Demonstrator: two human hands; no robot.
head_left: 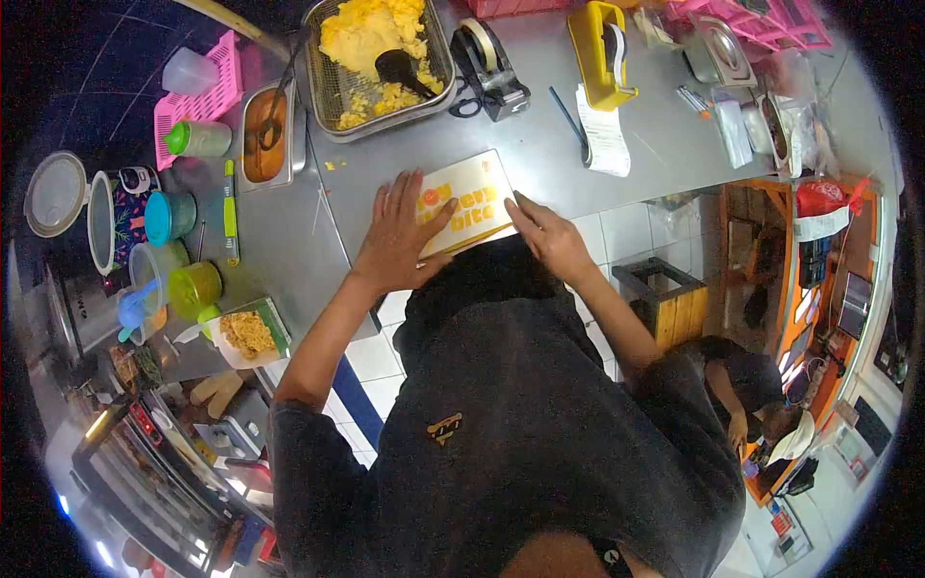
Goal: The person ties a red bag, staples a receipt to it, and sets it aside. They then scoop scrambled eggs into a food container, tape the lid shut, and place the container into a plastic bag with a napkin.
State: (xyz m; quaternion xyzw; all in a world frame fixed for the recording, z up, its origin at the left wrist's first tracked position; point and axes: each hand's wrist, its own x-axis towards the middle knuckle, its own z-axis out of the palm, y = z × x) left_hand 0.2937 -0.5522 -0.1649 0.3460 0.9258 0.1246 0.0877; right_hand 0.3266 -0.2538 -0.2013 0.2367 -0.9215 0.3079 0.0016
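Observation:
A closed white paper food box (491, 176) with yellow and orange lettering lies at the front edge of the steel table, close to my body. My left hand (397, 231) rests on its left part with fingers spread and the thumb reaching across the lid. At the right side, my right hand (551, 236) has its fingertips drawn together on the box's edge. A thin yellowish layer shows along the near edge, under the lid.
Behind the box stand a wire-lined tray of yellow food (445, 101), a tape dispenser (505, 96) and a yellow dispenser (599, 82) trailing a printed receipt (605, 135). To the left are a sauce pan (299, 144), a green cutter (230, 212) and noodles (247, 333). Another person (737, 385) is at right.

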